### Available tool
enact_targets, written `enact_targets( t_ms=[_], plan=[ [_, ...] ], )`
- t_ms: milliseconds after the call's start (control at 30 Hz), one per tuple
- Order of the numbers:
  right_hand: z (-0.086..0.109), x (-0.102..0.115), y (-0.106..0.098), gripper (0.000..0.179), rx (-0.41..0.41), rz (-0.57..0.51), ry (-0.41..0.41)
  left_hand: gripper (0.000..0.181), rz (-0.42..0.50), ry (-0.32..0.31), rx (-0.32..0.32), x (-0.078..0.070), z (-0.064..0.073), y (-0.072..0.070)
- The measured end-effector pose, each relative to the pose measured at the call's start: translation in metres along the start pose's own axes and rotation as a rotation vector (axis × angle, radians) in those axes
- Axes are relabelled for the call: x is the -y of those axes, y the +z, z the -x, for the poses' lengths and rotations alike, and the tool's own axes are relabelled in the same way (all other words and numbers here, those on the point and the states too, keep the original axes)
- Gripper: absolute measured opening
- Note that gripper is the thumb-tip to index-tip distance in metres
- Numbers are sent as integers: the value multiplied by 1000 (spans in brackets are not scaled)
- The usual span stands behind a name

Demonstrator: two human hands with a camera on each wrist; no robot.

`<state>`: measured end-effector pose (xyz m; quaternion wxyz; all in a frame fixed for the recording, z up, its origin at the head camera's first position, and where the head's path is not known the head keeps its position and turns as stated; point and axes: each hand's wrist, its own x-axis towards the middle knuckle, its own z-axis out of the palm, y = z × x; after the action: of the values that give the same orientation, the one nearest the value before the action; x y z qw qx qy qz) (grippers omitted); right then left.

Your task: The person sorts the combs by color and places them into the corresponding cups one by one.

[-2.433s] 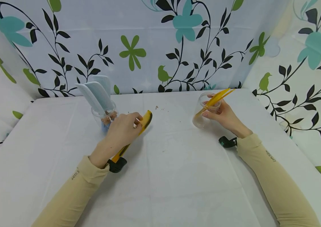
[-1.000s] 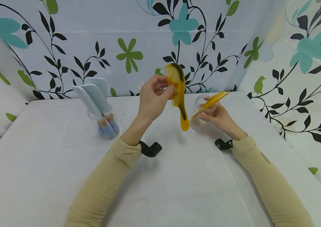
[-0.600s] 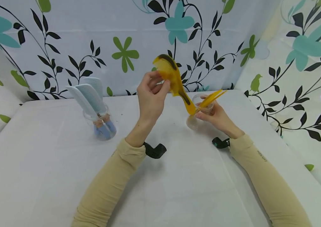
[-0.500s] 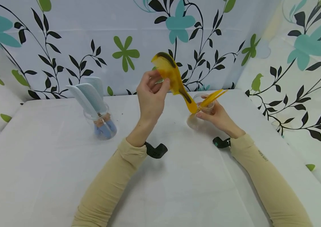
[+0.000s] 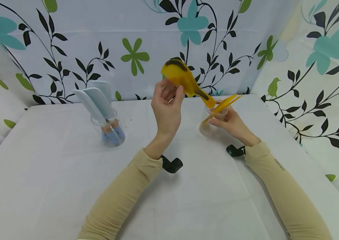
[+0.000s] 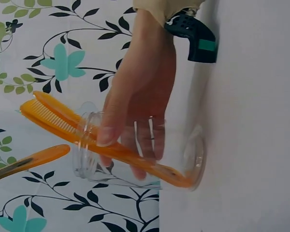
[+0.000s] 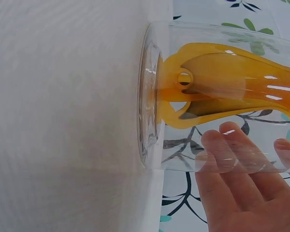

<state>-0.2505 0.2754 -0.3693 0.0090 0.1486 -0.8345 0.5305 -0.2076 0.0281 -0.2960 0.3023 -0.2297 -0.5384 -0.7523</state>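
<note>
My left hand (image 5: 168, 108) pinches a yellow comb with dark brown patches (image 5: 184, 78) by its toothed side, raised above the table. The comb slants, its handle tip at the mouth of a clear jar (image 5: 206, 128). In the left wrist view that handle (image 6: 31, 162) points at the jar's opening, apart from it. My right hand (image 5: 233, 123) grips the jar (image 6: 183, 140) by its side as it stands on the table. Yellow combs (image 5: 227, 103) lean inside the jar, heads out over the rim; two handles (image 7: 208, 72) show through the glass in the right wrist view.
On the left stands a second clear jar (image 5: 113, 138) holding several pale blue combs (image 5: 97, 101), teeth upward. Small dark specks lie on the white table (image 5: 187, 200). Patterned cloth walls (image 5: 103, 40) stand behind it and at the sides.
My left hand has gone from beside the blue combs' jar to the right, raising the yellow comb. Its handle has swung up from below to the right jar's mouth. My right hand keeps hold of the jar.
</note>
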Motion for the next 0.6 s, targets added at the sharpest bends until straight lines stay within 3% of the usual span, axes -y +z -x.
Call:
enact_targets(
  t_ms=[333,600],
  plan=[
    [1,-1,0,70,3,-10,-9,25,-114,-88,112,18,14,9],
    [1,-1,-1,73,-7,-9,9,29,-283,-223,284,24,21,13]
  ],
)
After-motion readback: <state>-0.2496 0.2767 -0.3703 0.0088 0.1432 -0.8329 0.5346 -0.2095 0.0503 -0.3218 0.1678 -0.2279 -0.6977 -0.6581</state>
